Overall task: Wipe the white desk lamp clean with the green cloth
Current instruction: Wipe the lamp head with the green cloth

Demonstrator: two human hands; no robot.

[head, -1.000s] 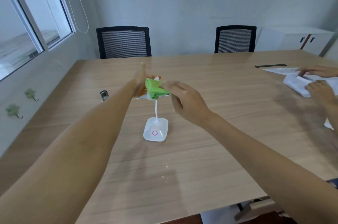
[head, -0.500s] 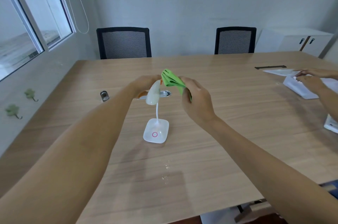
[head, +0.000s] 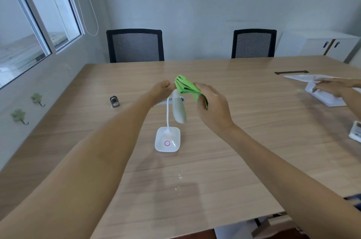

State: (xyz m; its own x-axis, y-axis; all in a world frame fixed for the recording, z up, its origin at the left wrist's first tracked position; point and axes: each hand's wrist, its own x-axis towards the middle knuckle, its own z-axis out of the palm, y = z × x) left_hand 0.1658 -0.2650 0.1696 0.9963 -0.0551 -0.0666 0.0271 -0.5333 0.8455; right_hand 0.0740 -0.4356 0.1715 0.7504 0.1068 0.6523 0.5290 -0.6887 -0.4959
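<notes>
Left hand (head: 163, 90): closed around the white desk lamp (head: 178, 109) head's top.
Right hand (head: 212, 105): gripping the bunched green cloth (head: 186, 88).
Lamp base (head: 167, 142): mid-worktop (head: 254, 141).

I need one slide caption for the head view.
Right hand holds folded green cloth above white desk lamp; left hand touches it.

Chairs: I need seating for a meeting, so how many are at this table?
2, both black, at the far side: one chair left, one chair right. Others may sit outside the view.
</notes>
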